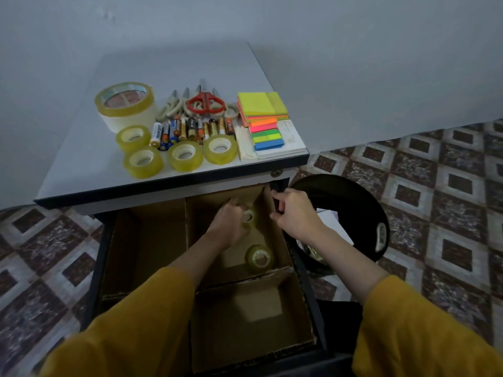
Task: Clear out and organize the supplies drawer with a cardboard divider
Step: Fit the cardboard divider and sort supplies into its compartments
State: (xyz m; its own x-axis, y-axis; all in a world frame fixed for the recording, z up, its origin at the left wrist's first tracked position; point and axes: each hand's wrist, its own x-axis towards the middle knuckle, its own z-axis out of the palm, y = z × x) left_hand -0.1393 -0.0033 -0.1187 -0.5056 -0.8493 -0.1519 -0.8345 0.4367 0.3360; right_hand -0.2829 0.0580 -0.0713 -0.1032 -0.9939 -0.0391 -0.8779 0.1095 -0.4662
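Mid-restock, my left hand (231,223) grips a tape roll (248,215) low in the divider's (152,240) centre-frame bay while my right hand (295,213) pinches the bay's right wall; next I'd release it beside the other roll (259,258).

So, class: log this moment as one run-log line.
stage: filling drawer | left hand: holds tape roll in far-right compartment of divider | right hand: grips drawer side | second roll: same compartment
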